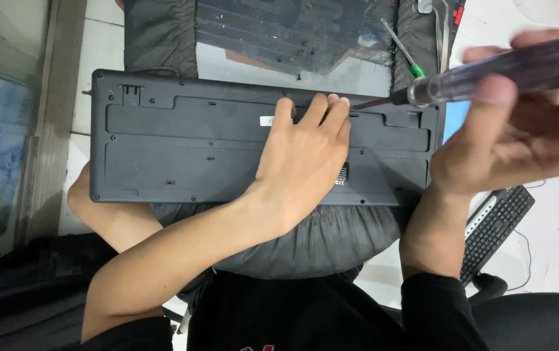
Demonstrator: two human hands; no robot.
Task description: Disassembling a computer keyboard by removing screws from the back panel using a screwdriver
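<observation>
A black keyboard (182,149) lies face down across my lap, its screwed back panel up. My left hand (305,156) rests flat on the panel right of the middle, fingers reaching to the far edge. My right hand (520,130) grips a screwdriver (487,81) with a clear dark handle; its tip points left at the panel's far edge, just right of my left fingertips.
A second black keyboard (495,229) lies on the white floor at the right, with a thin cable. A green-handled screwdriver (404,49) lies beyond the keyboard. A glass cabinet edge (45,117) stands at the left. My legs in dark shorts are under the keyboard.
</observation>
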